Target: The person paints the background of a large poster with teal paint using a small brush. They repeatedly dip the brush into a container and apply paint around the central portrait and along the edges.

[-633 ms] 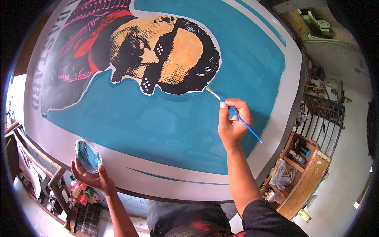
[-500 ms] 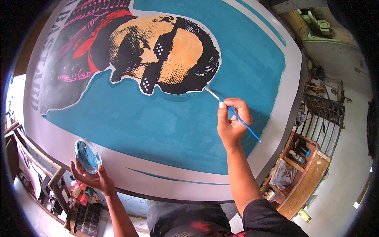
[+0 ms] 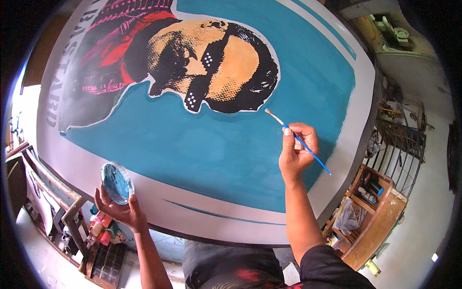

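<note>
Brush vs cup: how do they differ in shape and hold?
Shape: the brush is slim and straight; the cup is round, with blue paint inside. Hold: the right hand pinches the brush; the left hand cradles the cup. Both are hand-held.

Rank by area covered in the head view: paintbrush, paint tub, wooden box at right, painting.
Largest to smallest:
1. Painting
2. Wooden box
3. Paint tub
4. Paintbrush: longer than the tub, but thin, so it covers the least.
</note>
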